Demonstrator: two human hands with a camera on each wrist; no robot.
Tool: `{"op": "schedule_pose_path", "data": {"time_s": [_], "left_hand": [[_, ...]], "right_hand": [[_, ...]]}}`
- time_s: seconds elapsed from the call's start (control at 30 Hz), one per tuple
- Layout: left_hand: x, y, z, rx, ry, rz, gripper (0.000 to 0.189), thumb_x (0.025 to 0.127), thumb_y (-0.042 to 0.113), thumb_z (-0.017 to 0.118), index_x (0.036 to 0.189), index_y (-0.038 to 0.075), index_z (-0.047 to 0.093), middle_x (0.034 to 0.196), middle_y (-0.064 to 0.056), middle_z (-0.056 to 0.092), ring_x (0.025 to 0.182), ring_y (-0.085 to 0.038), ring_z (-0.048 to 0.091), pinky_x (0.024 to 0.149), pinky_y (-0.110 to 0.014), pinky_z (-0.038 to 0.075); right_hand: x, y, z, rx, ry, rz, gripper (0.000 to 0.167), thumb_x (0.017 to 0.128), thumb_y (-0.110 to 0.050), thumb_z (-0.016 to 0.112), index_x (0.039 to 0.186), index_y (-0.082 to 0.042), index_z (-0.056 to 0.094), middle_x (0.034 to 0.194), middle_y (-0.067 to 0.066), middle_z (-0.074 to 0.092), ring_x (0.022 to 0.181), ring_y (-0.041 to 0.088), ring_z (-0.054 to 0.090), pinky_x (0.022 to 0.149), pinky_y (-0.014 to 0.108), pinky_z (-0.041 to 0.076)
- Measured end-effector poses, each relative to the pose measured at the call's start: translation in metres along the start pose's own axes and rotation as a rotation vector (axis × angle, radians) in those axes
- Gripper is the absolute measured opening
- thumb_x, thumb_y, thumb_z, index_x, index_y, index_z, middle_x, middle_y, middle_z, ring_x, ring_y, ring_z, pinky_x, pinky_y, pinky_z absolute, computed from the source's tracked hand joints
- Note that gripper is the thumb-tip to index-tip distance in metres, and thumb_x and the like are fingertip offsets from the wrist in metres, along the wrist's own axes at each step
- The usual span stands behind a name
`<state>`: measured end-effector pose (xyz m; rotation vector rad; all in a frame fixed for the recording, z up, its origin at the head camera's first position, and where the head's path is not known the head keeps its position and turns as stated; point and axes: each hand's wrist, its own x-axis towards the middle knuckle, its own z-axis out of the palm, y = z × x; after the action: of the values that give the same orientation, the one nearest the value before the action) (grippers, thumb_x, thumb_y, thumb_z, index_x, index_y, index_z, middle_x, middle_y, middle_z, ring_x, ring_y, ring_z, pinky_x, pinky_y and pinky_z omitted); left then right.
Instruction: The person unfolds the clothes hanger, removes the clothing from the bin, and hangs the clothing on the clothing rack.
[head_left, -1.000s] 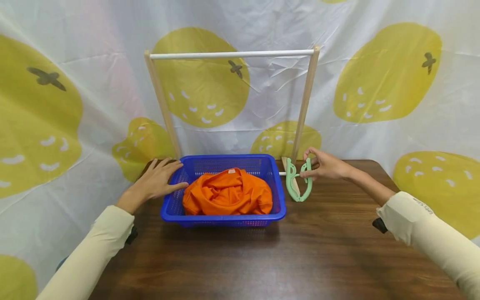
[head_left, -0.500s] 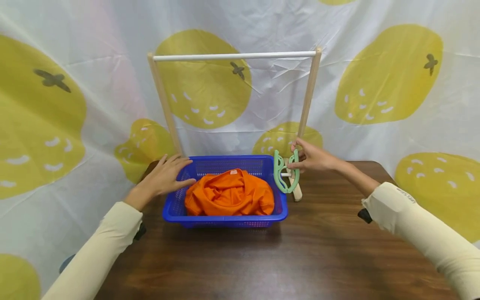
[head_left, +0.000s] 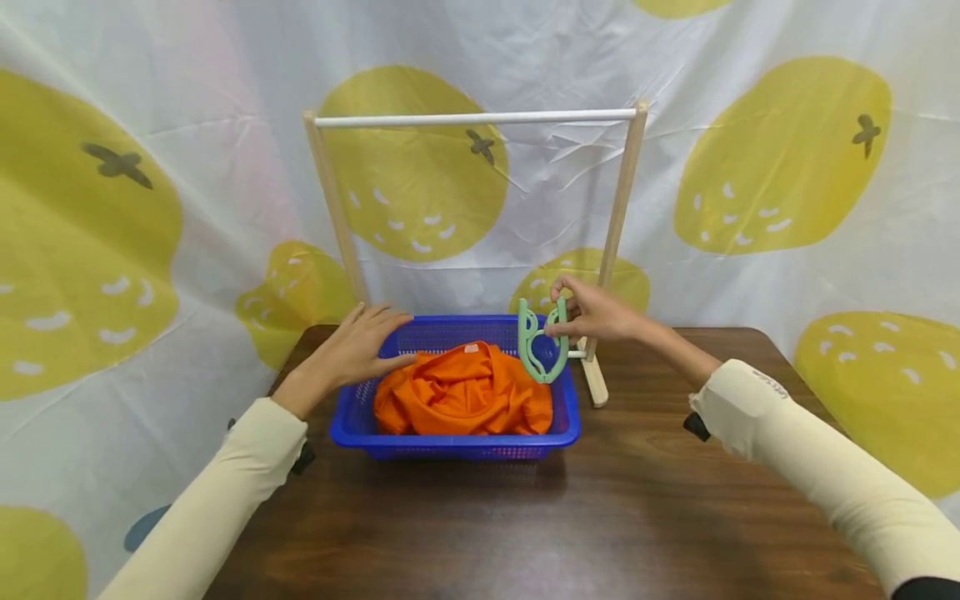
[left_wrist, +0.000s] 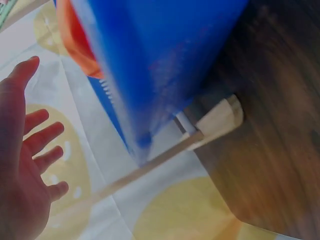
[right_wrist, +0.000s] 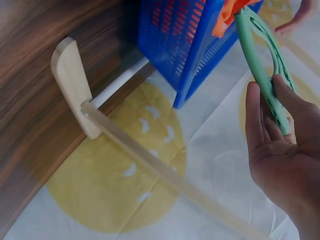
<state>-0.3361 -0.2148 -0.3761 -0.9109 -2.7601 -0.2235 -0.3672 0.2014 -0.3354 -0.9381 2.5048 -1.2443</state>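
Note:
A light green folding clothes hanger, its two arms folded up, is pinched between the thumb and fingers of my right hand. It hangs over the right side of the blue plastic basket; the right wrist view shows the hanger along the fingers. Inside the basket lies a crumpled orange garment with a small white label at its neck. My left hand hovers above the basket's left edge, fingers spread and holding nothing; in the left wrist view that hand is apart from the basket.
A wooden rack with a white top rail stands behind the basket. Its right foot rests on the brown table just right of the basket. A lemon-print curtain hangs behind the table.
My right hand has carried the hanger left, from beside the basket to over its right side. My left hand has shifted slightly right, and the garment stays where it was.

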Motion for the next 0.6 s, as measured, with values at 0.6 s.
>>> {"op": "schedule_pose_path", "data": {"time_s": [0.6], "left_hand": [[0.037,0.034,-0.002,-0.095,0.068,0.085,0.072,0.096,0.052,0.071,0.149,0.005,0.055,0.146,-0.016,0.059,0.138,-0.037,0.049,0.118,-0.054,0.035]], "right_hand": [[0.026,-0.011,0.033,-0.061,0.014,-0.092,0.045,0.090,0.000,0.080,0.112,-0.004,0.041,0.069,0.017,0.067,0.066,0.046,0.067,0.059,0.050,0.060]]}}
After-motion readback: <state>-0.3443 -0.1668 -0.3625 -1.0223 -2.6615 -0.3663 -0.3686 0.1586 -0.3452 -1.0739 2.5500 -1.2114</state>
